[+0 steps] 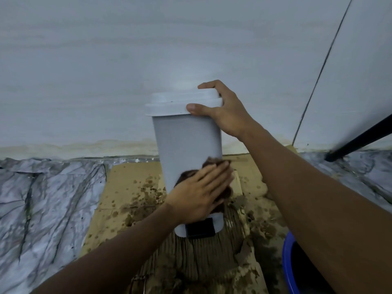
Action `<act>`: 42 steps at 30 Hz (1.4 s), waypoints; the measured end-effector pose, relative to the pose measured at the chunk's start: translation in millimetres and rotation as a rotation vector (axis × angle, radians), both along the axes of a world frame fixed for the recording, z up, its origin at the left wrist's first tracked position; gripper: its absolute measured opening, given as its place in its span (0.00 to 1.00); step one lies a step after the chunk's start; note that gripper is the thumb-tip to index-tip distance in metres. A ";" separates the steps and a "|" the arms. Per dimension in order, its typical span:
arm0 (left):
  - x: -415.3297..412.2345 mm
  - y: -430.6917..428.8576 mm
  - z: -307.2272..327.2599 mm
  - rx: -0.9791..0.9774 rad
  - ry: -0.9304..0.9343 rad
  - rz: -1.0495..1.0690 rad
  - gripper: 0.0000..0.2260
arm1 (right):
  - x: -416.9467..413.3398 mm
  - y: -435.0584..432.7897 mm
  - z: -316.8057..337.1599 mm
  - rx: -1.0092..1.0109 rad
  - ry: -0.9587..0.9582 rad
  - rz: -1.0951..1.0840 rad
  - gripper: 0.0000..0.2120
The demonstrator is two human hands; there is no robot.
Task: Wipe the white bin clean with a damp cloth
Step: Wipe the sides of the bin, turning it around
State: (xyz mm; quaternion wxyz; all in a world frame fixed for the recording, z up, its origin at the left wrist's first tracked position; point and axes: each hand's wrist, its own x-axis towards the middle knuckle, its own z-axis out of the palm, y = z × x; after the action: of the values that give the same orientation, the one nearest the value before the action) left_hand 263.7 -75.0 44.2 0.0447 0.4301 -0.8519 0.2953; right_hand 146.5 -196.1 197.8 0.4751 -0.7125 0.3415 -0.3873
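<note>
The bin [186, 141] stands upright on a sheet of wet, mud-spotted cardboard [127, 187] laid on the floor, close to the back wall [148, 49], its black pedal [200, 228] facing the person. Its lid [182, 103] is on. The upper body looks clean and pale; the work is now low on the front.

The left hand [199, 192] lies flat, fingers spread, pressing a dark brown cloth [212, 166] against the lower front of the bin, just above the pedal. The right hand [220, 107] is clamped over the lid's right edge, thumb on the front of the rim, fingers curled over the top, steadying the bin.

To do this stroke well, I'd say keep that top hand firm so the light bin doesn't tip or slide on the soggy cardboard, and draw the cloth downward and around in overlapping passes rather than scrubbing in place. The cloth looks heavily soiled, so it likely smears as much as it lifts; a rinse in the blue tub [290, 262] at the near right would help before finishing the base and pedal area.
</note>
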 end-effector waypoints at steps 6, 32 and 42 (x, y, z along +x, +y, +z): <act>58.5 21.7 -1.7 -0.149 0.163 0.106 0.31 | 6.7 -0.1 -0.1 -0.011 -0.014 -0.009 0.26; 23.9 45.7 -88.2 -0.045 1.243 0.192 0.32 | 7.3 -5.3 -6.4 -0.042 -0.017 -0.033 0.26; 32.1 34.4 -51.8 -0.112 0.979 0.222 0.33 | 12.1 -1.7 -6.5 -0.039 -0.047 -0.057 0.26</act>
State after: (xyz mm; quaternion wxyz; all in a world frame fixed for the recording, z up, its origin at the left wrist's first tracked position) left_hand 295.8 -40.6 -7.6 0.4302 0.6031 -0.6631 0.1074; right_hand 158.6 -197.8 191.2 0.4576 -0.7025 0.3427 -0.4238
